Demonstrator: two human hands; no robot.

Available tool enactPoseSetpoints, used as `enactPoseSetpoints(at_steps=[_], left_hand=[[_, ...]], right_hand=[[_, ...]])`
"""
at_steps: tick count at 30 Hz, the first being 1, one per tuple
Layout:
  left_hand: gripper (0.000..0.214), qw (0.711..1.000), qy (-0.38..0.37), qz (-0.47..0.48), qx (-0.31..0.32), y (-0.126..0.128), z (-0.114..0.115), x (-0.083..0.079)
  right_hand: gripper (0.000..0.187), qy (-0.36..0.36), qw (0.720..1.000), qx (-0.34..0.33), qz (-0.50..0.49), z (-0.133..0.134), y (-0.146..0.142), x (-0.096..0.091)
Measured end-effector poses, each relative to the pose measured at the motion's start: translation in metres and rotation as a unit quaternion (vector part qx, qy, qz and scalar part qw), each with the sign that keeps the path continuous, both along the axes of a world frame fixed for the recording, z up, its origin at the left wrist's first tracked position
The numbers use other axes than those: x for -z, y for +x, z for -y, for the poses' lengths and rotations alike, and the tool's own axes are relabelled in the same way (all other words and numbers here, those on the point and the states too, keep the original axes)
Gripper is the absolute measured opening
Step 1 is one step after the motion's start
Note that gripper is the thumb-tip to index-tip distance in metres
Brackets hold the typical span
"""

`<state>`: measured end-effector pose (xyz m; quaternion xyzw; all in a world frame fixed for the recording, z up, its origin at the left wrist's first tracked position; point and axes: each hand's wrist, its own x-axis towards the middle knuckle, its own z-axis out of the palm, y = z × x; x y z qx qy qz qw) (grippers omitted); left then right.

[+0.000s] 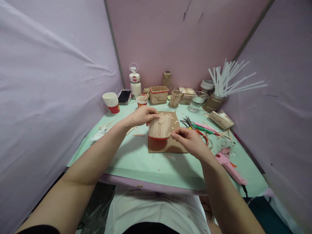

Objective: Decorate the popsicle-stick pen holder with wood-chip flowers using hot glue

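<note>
A cup-shaped piece covered in flat wooden sticks [159, 127], with a red band and a beaded edge along its lower side, is over a brown cardboard sheet [176, 148]. My left hand [146, 116] grips its upper left side, the thumb on top and some fingers hidden behind. At the lower right edge, my right hand [186, 138] is closed in a pinch on a small pale piece of wood [169, 134]. Whether that piece touches the edge is too small to tell. Small wood chips [175, 120] lie on the cardboard and on the wooden sticks' surface.
Scissors [188, 122], pens and a pink glue gun [230, 167] lie on the right. Along the back stand paper cups [110, 102], a white bottle [135, 85], a wooden basket [159, 95], a water bowl [196, 102] and a jar of white glue sticks [215, 102].
</note>
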<state>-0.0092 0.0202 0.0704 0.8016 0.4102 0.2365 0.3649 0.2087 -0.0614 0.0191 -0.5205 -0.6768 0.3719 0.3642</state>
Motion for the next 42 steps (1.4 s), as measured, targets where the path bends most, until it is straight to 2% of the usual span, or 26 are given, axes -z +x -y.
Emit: enactPoseSetpoints(at_steps=[4, 11, 14, 18, 22, 28, 32, 36, 42], left_hand=[[0.023, 0.998, -0.061, 0.030, 0.012, 0.000, -0.007, -0.004], [0.026, 0.991, -0.127, 0.042, 0.002, 0.002, -0.018, 0.009], [0.028, 0.990, -0.135, 0.035, 0.009, 0.003, -0.023, 0.012], [0.021, 0.986, -0.154, 0.055, 0.015, 0.009, -0.030, 0.010], [0.019, 0.981, -0.177, 0.075, 0.017, 0.014, -0.046, 0.012], [0.027, 0.956, -0.277, 0.092, -0.011, 0.009, -0.072, 0.025], [0.032, 0.940, -0.324, 0.103, -0.011, 0.007, -0.066, 0.037], [0.034, 0.930, -0.352, 0.102, 0.012, 0.010, -0.057, 0.046], [0.035, 0.950, -0.309, 0.042, 0.011, 0.013, -0.055, 0.052]], right_hand=[[0.024, -0.002, 1.000, -0.020, -0.008, -0.012, -0.002, -0.009], [0.024, -0.054, 0.995, -0.056, -0.054, -0.025, 0.000, -0.018], [0.025, -0.065, 0.994, -0.079, -0.023, -0.033, 0.001, -0.024], [0.021, -0.040, 0.992, -0.113, 0.048, -0.046, 0.004, -0.032], [0.018, -0.031, 0.988, -0.128, 0.074, -0.058, 0.007, -0.037], [0.021, -0.065, 0.992, -0.103, -0.011, -0.064, 0.008, -0.036], [0.021, -0.086, 0.990, -0.097, -0.058, -0.058, 0.010, -0.035], [0.021, -0.122, 0.985, -0.111, -0.047, -0.054, 0.012, -0.037], [0.017, -0.131, 0.980, -0.152, -0.014, -0.063, 0.014, -0.029]])
